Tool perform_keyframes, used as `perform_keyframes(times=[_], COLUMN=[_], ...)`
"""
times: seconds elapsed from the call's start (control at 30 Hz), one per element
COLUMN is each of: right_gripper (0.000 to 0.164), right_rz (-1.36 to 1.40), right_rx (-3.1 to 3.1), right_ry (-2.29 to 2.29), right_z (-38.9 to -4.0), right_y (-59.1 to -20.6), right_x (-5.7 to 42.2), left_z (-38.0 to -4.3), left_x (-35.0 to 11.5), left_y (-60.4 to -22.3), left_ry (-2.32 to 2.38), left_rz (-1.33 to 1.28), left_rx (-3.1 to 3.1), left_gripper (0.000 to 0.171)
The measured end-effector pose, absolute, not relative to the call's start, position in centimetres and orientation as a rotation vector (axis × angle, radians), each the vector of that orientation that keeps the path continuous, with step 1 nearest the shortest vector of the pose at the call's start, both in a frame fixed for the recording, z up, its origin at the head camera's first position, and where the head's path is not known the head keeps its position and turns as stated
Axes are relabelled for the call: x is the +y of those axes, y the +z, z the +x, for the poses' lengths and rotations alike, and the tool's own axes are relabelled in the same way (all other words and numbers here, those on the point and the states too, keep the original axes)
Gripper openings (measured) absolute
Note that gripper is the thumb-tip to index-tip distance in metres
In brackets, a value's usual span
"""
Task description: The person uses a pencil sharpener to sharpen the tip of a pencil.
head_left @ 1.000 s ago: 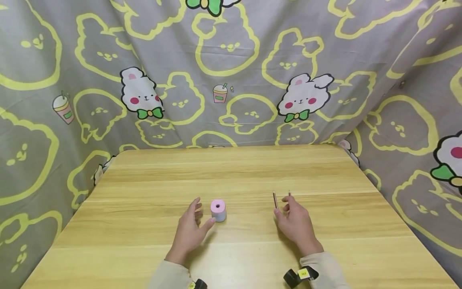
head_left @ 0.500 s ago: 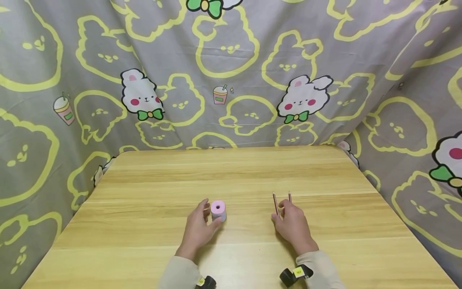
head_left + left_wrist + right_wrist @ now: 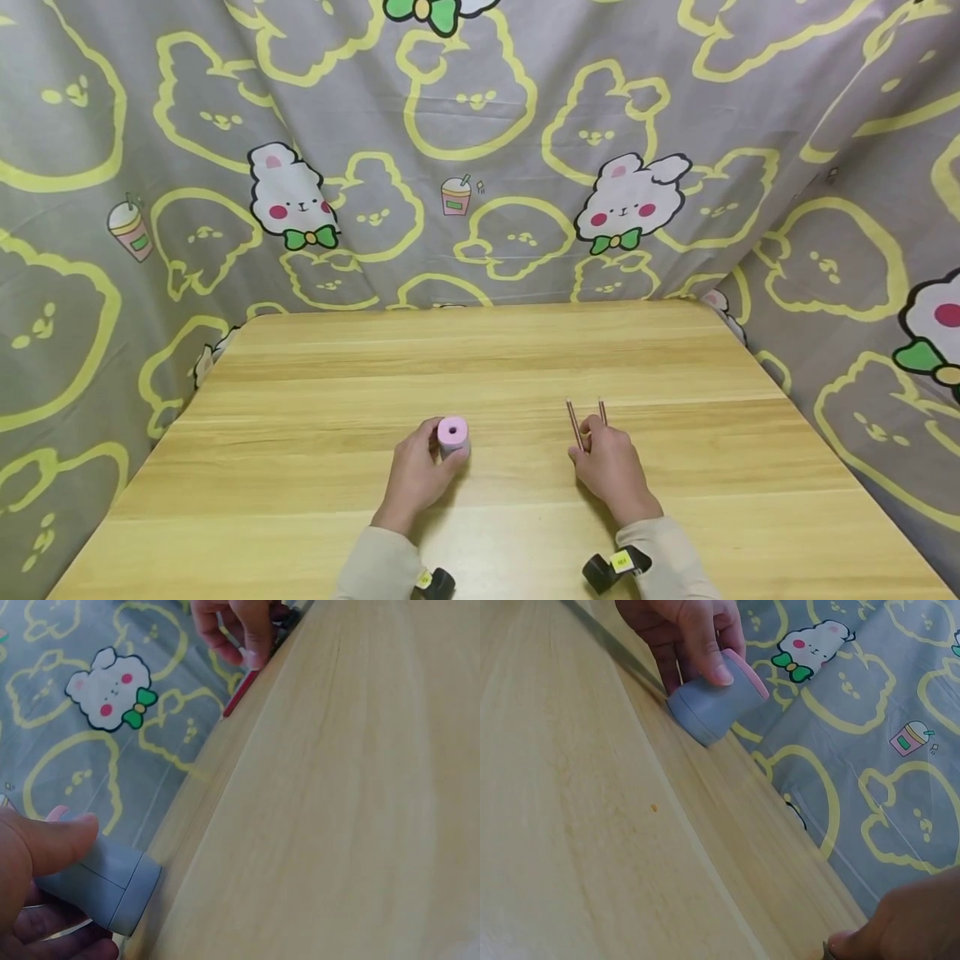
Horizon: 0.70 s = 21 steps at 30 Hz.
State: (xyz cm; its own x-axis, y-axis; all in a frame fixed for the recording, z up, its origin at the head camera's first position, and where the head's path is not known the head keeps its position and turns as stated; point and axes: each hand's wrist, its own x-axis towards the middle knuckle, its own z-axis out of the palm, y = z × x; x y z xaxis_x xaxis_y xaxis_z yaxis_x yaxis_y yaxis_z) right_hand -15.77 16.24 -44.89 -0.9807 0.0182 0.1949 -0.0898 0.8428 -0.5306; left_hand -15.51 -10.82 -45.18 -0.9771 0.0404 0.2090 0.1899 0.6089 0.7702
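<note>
A small pencil sharpener [image 3: 453,433], grey-blue with a pink top and a dark round hole, stands upright on the wooden table left of centre. My left hand [image 3: 422,475] grips it, thumb on the near side and fingers behind. In the right wrist view the thumb presses on the sharpener's grey body [image 3: 716,705], whose base is down at the tabletop. To the right, two slim dark red pencils lie apart, pointing away from me. My right hand [image 3: 613,471] pinches the left pencil [image 3: 574,423] between thumb and fingers; the other pencil [image 3: 603,412] runs under its fingers, partly hidden.
The light wooden table [image 3: 480,358] reaches back to a grey curtain [image 3: 525,108] printed with yellow outlines and white rabbits. More curtain hangs at both sides. Each wrist carries a black camera, such as the right wrist camera [image 3: 600,573].
My left hand has moved right and its fingers have curled round the sharpener. The right hand has drawn back slightly, uncovering more of the pencils, and now pinches the left one.
</note>
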Motion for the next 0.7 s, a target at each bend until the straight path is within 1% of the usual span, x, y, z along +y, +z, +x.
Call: perform_keyframes(times=[0.13,0.4,0.7], right_gripper=[0.025,0.011,0.005], right_rz=[0.031,0.014,0.041], right_rx=[-2.854,-2.894,-2.927], right_ry=[0.823,0.776,0.733], right_z=[-15.82,-15.67,-15.48], right_y=[-44.71,-44.53,-44.36], right_x=[16.15,15.85,15.72], left_z=[-15.55,-15.43,-15.47], left_x=[-10.80,-10.74,-10.68], left_y=[-45.12,-45.00,-45.09], left_ry=[-1.259,-1.236,-1.215], left_rz=[-0.200,-0.166,-0.157], left_rx=[-2.676,-2.712,-2.720], left_gripper=[0.049,0.050,0.051])
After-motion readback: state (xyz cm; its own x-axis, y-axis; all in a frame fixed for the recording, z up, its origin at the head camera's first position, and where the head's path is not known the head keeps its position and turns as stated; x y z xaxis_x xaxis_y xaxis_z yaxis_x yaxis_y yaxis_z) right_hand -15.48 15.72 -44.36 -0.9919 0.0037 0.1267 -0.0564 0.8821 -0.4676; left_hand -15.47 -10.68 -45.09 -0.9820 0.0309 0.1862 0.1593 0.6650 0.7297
